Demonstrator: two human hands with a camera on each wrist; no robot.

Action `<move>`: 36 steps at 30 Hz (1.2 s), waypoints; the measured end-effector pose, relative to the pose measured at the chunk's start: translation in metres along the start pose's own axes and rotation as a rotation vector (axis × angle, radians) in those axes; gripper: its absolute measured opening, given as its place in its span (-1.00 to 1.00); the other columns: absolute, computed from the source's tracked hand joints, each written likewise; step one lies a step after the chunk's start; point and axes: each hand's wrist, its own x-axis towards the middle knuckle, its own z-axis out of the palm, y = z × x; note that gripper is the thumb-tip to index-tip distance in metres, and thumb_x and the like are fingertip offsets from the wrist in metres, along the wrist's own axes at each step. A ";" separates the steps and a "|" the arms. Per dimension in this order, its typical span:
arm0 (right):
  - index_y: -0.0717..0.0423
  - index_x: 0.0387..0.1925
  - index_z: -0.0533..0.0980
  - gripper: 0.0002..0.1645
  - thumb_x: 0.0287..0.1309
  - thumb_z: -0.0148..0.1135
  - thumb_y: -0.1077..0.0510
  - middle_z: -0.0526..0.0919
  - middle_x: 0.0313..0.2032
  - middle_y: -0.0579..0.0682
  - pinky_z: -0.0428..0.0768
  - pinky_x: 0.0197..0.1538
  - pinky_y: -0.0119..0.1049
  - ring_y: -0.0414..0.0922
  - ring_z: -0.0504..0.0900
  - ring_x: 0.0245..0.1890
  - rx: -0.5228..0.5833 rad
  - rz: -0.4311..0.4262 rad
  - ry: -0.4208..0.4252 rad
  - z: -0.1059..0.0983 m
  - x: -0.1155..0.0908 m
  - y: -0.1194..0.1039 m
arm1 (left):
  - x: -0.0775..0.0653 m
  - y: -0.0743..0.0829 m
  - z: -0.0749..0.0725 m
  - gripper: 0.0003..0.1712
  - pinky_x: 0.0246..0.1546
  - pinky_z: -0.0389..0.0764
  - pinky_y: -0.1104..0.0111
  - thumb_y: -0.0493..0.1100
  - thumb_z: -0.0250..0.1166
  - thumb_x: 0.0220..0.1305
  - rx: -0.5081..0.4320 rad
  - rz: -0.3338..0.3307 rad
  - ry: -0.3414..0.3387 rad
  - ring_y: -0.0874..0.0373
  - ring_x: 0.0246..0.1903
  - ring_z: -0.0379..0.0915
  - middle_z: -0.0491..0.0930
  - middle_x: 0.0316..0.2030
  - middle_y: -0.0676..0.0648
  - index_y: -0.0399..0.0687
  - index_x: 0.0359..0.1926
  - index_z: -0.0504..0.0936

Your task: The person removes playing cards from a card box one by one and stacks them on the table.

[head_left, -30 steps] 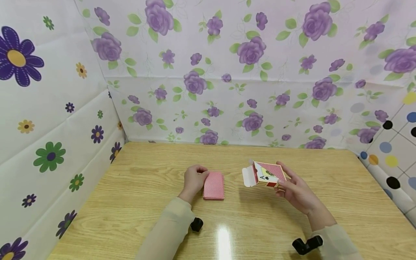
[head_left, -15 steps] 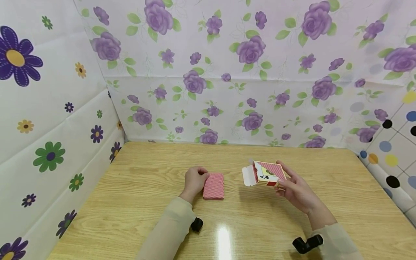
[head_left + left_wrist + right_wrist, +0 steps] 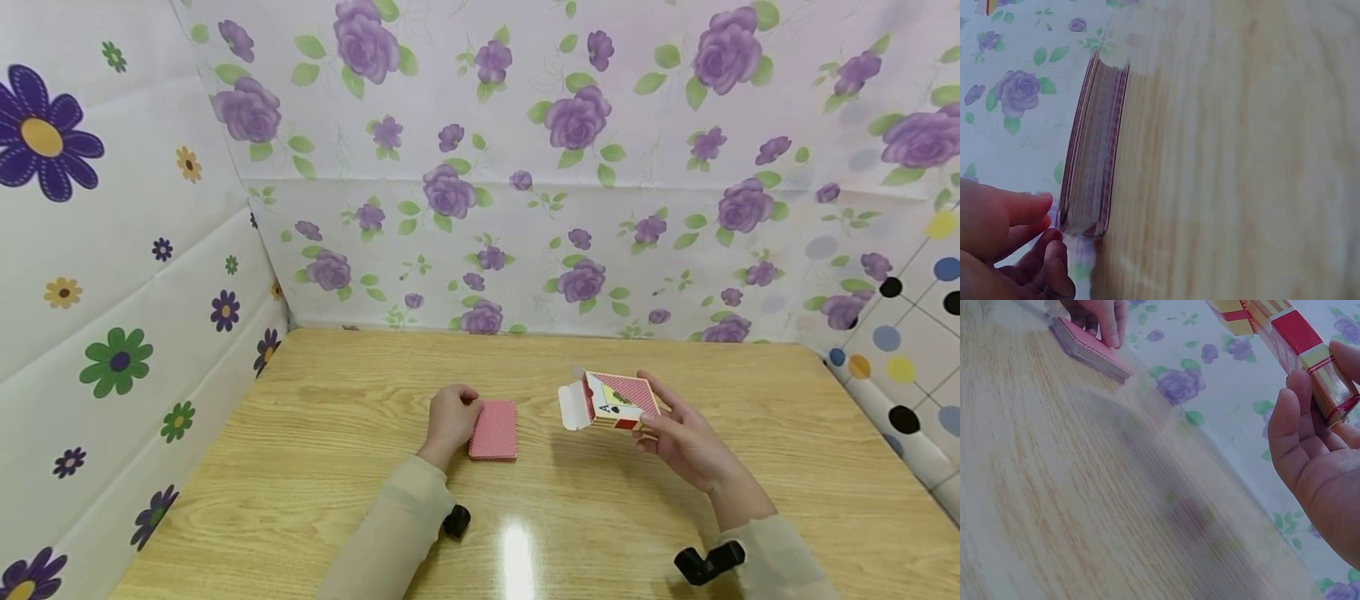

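A deck of playing cards (image 3: 493,433) with red-patterned backs lies face down on the table. My left hand (image 3: 452,421) is at its far left corner, thumb and fingertips bent around that corner. In the left wrist view the thumb and fingertips (image 3: 1035,209) meet the end of the deck (image 3: 1091,150), whose layered edges face the camera. My right hand (image 3: 686,446) grips a card box (image 3: 622,400) above the table, tilted, its white end flap hanging open toward the left. An ace is pictured on the box. In the right wrist view my fingers wrap the box's end (image 3: 1329,381).
A wood-grain table (image 3: 337,375) spreads beneath both hands. Flower-printed cloth (image 3: 480,250) hangs behind it, with another flowered sheet (image 3: 187,292) on the left and a dotted cloth (image 3: 907,367) on the right. Black wrist mounts sit on both sleeves.
The far edge of the deck has dropped slightly, and my left hand has moved a little toward me with it. The right hand and the card box keep their place.
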 end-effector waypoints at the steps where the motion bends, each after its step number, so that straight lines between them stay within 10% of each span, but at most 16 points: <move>1: -0.07 0.48 -0.41 -0.16 0.42 -0.24 0.35 0.55 0.03 -0.09 0.63 -0.15 -0.35 -0.19 0.60 -0.22 -0.002 0.000 0.001 0.000 0.000 0.000 | -0.001 0.001 0.000 -0.80 -0.29 0.57 0.27 -0.20 0.26 0.24 0.005 -0.005 0.005 0.07 -0.28 0.51 0.62 -0.26 -0.13 -0.22 -0.17 0.67; 36: -0.07 0.48 -0.42 -0.14 0.41 -0.23 0.36 0.63 -0.08 -0.10 0.63 -0.17 -0.37 -0.20 0.62 -0.24 -0.017 0.006 0.013 0.001 0.002 0.000 | -0.029 0.042 -0.001 -0.76 -0.33 0.57 0.38 -0.21 0.19 0.26 -0.188 0.127 -0.041 0.14 -0.31 0.49 0.62 -0.19 -0.11 -0.22 -0.10 0.62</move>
